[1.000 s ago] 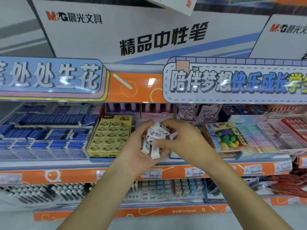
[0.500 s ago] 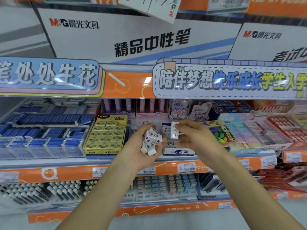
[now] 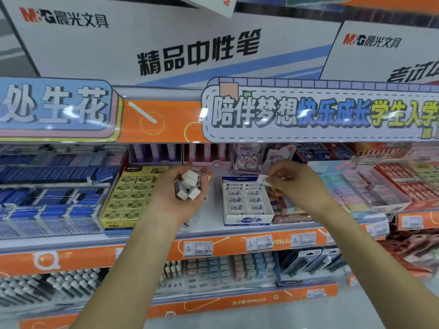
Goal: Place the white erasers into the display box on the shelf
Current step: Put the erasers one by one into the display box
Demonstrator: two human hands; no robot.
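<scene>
On the middle shelf (image 3: 152, 236) of a stationery rack sits the white display box (image 3: 247, 219), open-topped and already lined with two rows of white erasers in printed sleeves. Just above its back right corner the right hand (image 3: 297, 186) pinches a single eraser (image 3: 264, 180) between thumb and fingertips — the eraser hangs over the box's rear edge, not yet down among the others. Left of the box, apart from it, the left hand (image 3: 180, 195) is cupped palm-up and closed loosely around a bunch of loose erasers (image 3: 190, 186), their white ends poking out at mixed angles. Beside that hand stands a yellow box (image 3: 128, 198) of small yellow-wrapped erasers, and further left lie blue packs (image 3: 47, 193). Right of the display box are pastel-coloured trays (image 3: 344, 186) — their contents are too blurred to name.
</scene>
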